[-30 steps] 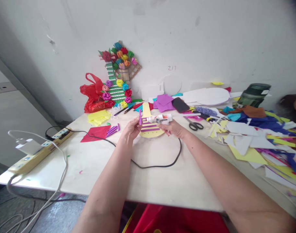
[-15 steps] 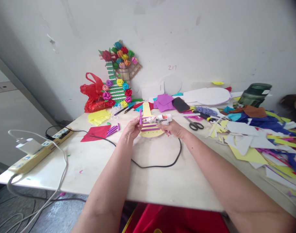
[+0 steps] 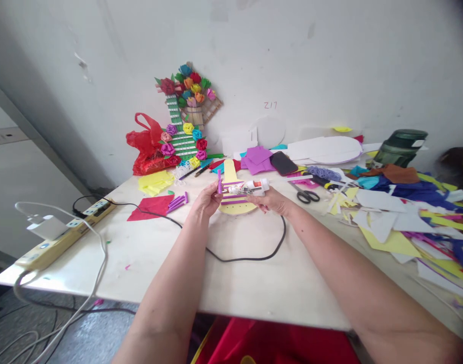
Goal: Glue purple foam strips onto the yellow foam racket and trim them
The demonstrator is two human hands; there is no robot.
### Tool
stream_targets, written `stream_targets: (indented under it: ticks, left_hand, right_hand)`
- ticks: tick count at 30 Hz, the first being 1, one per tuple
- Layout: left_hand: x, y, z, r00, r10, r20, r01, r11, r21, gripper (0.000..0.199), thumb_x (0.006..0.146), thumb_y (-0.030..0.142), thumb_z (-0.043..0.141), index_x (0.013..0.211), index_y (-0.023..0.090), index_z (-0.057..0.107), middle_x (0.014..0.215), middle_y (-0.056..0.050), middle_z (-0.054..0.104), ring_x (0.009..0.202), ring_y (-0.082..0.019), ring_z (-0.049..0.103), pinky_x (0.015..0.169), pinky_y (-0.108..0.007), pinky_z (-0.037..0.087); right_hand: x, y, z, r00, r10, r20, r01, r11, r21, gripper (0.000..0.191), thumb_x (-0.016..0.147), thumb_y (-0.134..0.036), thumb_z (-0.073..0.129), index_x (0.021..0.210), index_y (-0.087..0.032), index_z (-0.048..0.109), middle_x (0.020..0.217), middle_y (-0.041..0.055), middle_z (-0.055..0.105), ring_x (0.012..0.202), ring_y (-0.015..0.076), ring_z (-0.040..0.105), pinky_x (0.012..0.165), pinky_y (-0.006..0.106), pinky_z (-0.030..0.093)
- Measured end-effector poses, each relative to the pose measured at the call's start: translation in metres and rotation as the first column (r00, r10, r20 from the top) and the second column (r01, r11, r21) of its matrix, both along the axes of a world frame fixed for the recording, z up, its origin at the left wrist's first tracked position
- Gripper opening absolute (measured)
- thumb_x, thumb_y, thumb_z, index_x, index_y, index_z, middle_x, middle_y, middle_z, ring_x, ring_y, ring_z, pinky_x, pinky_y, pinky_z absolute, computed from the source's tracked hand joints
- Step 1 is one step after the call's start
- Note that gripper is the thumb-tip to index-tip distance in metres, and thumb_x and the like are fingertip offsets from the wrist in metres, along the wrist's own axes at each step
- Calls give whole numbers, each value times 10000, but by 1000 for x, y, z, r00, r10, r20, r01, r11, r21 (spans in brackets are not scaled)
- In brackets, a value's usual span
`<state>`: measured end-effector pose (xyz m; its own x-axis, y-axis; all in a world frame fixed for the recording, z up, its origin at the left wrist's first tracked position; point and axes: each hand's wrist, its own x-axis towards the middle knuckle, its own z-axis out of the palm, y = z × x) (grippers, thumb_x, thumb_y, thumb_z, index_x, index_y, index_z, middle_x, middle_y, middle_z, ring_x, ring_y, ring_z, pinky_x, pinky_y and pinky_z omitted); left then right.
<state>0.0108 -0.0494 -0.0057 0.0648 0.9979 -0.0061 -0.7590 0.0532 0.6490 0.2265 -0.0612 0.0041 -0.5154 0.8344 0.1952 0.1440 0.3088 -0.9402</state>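
Left hand [image 3: 207,200]: fingers pinching a purple roll [image 3: 219,182], upright. Right hand [image 3: 272,201]: fingers wrapped round a glue gun [image 3: 256,187], nozzle at roll, contact unclear. Yellow cutout [image 3: 229,172] on table [image 3: 246,288], just beyond hands, partly hidden. Looks partway done: several purple strips [image 3: 233,202] across its wide part; held roll and loose rolls [image 3: 177,203] by red paper [image 3: 150,208] not yet on.
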Motion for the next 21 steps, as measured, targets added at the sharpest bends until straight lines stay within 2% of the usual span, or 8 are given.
stream_targets:
  ticks: [4, 13, 21]
  left_hand:
    - [0, 0, 0, 1000, 7, 4, -7, 1000, -7, 120, 766, 24, 516, 788, 65, 626, 628, -30, 547, 472, -26, 453, 349, -83, 335]
    - [1, -2, 0, 998, -52, -46, 53, 998, 17, 124, 758, 15, 514, 774, 61, 628, 583, -18, 519, 478, -33, 460, 351, -81, 335]
    - [4, -5, 2, 997, -37, -72, 37, 999, 9, 99, 734, 20, 547, 767, 55, 633, 601, -30, 539, 486, -38, 470, 355, -86, 330]
  right_hand:
    - [0, 0, 0, 1000, -5, 13, 5, 1000, -4, 332, 637, -436, 689, 721, -134, 580, 421, -71, 445, 314, 51, 358, 323, 207, 306]
    - [-1, 0, 2, 999, -47, -3, 47, 999, 21, 333, 633, -439, 695, 602, -150, 534, 398, -60, 450, 313, 51, 366, 330, 205, 307]
    - [0, 2, -1, 994, -72, -82, 71, 997, -7, 343, 627, -458, 699, 662, -153, 546, 444, -59, 475, 318, 51, 376, 318, 204, 315]
